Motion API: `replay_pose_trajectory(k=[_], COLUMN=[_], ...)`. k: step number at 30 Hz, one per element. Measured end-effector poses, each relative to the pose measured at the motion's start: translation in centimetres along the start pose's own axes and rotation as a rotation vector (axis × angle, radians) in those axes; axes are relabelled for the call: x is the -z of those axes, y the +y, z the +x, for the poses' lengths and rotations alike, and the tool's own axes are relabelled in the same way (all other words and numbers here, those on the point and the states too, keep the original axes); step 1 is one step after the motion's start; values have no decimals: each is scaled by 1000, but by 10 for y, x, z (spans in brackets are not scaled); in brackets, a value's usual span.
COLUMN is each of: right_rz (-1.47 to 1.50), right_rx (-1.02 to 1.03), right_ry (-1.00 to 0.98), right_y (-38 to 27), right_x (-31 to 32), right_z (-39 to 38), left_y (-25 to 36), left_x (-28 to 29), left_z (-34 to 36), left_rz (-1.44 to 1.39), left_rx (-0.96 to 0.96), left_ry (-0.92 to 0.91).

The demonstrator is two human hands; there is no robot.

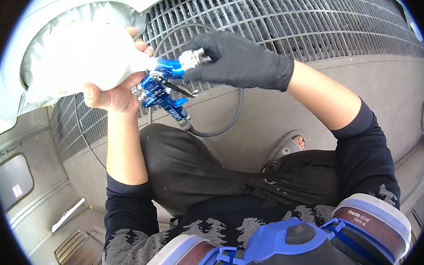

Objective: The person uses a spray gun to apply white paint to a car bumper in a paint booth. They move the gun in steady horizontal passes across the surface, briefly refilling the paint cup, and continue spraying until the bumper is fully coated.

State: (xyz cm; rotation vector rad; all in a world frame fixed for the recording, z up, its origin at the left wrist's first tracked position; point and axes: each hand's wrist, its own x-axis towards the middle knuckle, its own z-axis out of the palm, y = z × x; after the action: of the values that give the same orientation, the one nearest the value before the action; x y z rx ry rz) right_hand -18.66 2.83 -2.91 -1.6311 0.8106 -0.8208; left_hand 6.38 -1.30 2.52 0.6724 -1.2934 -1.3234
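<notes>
A blue spray gun (157, 91) is tilted in front of me, its handle pointing down and to the right. Attached at its upper left is a rounded white paint cup (105, 56), overexposed in the bright light. My bare left hand (118, 95) wraps round the cup from below and behind, the thumb on its near side. In a black glove, my right hand (246, 62) has thumb and fingers on either side of the silver air cap (191, 59) at the gun's front. The trigger lies between handle and cap, with no finger seen on it.
A grey air hose (231, 125) runs from the gun handle and loops over the floor grating (287, 18). Upper left is a pale vehicle panel (16, 62) with masking film (134, 18). A blue respirator (282, 242) with two filters hangs below my view. My sandaled foot (290, 144) is on the floor.
</notes>
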Motion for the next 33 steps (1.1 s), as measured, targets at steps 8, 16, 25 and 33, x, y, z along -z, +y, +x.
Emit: replay_pose_trajectory(k=[8,16,25,33], right_rz=[-203,-929,152,-341], right_rx=[-135,840,363,459], right_ry=[-63,256,373,229], right_y=[-12,28,34,32], right_x=[2,9,23,15], right_z=[4,-5,-6,-17], left_y=[-4,-2,-7,-6], left_x=[5,5,16,10], left_z=[0,-2,-1,0], left_rz=[-56,45,-53,-63], left_rx=[5,30,13,12], left_ry=[-78,-151,-138,-107])
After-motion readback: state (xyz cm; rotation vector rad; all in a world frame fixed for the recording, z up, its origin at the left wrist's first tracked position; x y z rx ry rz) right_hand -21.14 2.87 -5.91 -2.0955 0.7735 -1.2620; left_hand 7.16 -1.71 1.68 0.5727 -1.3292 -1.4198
